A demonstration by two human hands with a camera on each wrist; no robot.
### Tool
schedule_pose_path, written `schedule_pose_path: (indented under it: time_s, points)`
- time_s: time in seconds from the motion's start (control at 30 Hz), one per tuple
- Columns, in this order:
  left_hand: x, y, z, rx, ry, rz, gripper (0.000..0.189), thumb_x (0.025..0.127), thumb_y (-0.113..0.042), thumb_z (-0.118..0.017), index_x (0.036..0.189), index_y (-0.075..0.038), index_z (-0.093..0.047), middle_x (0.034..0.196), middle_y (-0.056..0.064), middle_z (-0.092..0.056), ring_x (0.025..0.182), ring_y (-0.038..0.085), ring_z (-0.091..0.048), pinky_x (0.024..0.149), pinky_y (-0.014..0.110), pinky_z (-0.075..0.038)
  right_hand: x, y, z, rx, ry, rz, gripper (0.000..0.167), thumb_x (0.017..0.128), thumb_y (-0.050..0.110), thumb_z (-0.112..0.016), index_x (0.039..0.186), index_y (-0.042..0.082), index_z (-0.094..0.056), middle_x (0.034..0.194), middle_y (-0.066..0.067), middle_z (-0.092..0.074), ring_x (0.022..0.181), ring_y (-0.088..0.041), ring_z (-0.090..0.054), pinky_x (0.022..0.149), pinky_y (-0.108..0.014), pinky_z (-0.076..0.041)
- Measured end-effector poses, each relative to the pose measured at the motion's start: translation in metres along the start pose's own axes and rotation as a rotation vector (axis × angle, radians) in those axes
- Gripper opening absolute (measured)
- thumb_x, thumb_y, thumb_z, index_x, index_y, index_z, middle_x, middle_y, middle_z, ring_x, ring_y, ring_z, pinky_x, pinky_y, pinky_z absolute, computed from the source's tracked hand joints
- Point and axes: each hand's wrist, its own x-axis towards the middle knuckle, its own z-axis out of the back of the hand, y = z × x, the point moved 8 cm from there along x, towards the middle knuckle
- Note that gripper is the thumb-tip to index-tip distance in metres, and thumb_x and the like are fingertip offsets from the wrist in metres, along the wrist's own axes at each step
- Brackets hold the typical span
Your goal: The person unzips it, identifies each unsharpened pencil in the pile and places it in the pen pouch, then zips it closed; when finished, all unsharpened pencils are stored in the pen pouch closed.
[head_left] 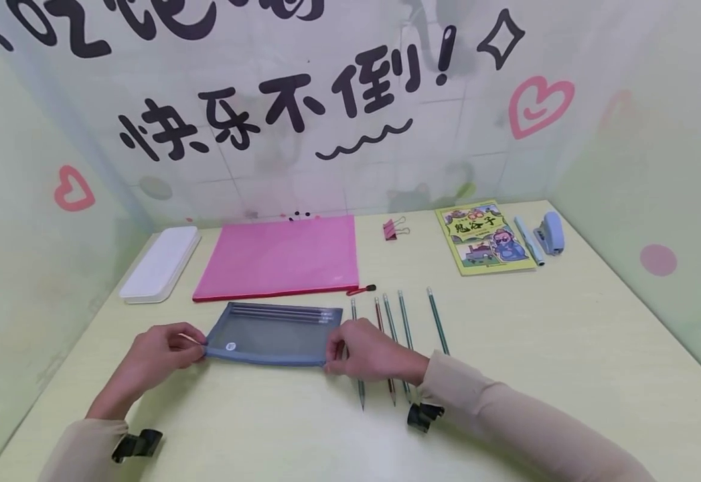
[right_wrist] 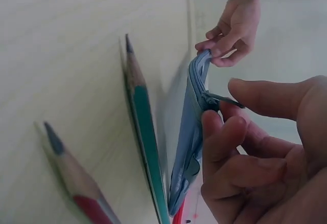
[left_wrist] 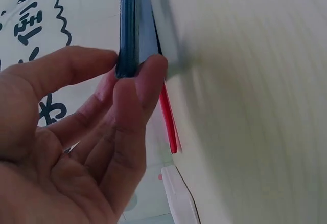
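A blue-grey zip pouch (head_left: 274,343) with a see-through front is in the middle of the head view, and several pencils show along its far side. My left hand (head_left: 160,353) pinches the near left corner; the left wrist view shows thumb and fingertips about the pouch's edge (left_wrist: 127,29). At the near right corner, my right hand (head_left: 365,349) pinches the small zipper pull (right_wrist: 227,100) between thumb and forefinger. Just right of the pouch lie several loose pencils, including a green pencil (right_wrist: 145,132) and a dark red pencil (right_wrist: 92,206), partly under my right hand and forearm.
Behind the pouch lies a pink zip folder (head_left: 280,258), with a white case (head_left: 160,264) to its left. Farther right are a pink binder clip (head_left: 391,229), a yellow booklet (head_left: 485,237), a light-blue pen (head_left: 528,241) and a blue stapler (head_left: 551,233). Walls enclose the table's back and sides.
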Motion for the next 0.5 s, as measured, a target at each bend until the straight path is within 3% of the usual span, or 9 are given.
schedule_pose_path:
  time_s: [0.23, 0.4, 0.5]
  points:
    - [0.007, -0.006, -0.004, 0.126, 0.029, -0.040, 0.014, 0.086, -0.019, -0.073, 0.096, -0.009, -0.069, 0.084, 0.001, -0.075, 0.072, 0.012, -0.063, 0.062, 0.028, -0.045, 0.001, -0.003, -0.004, -0.030, 0.023, -0.018, 0.015, 0.089, 0.014, -0.075, 0.076, 0.016, -0.069, 0.074, 0.009, -0.066, 0.065, -0.002, -0.056, 0.061, -0.018, -0.048]
    - [0.007, -0.010, -0.004, 0.208, 0.025, -0.026, 0.013, 0.084, -0.018, -0.075, 0.092, -0.011, -0.069, 0.084, 0.002, -0.075, 0.071, 0.013, -0.061, 0.062, 0.030, -0.044, -0.001, -0.003, -0.006, -0.057, 0.044, -0.017, 0.015, 0.088, 0.015, -0.075, 0.075, 0.017, -0.068, 0.074, 0.010, -0.065, 0.064, -0.002, -0.054, 0.061, -0.018, -0.047]
    - [0.005, -0.014, -0.005, 0.304, 0.023, -0.007, 0.010, 0.084, -0.021, -0.075, 0.088, -0.014, -0.069, 0.082, 0.001, -0.074, 0.068, 0.014, -0.058, 0.058, 0.030, -0.043, -0.005, -0.005, -0.002, -0.079, 0.056, -0.008, 0.014, 0.088, 0.017, -0.075, 0.077, 0.019, -0.067, 0.075, 0.011, -0.065, 0.065, -0.002, -0.055, 0.060, -0.018, -0.047]
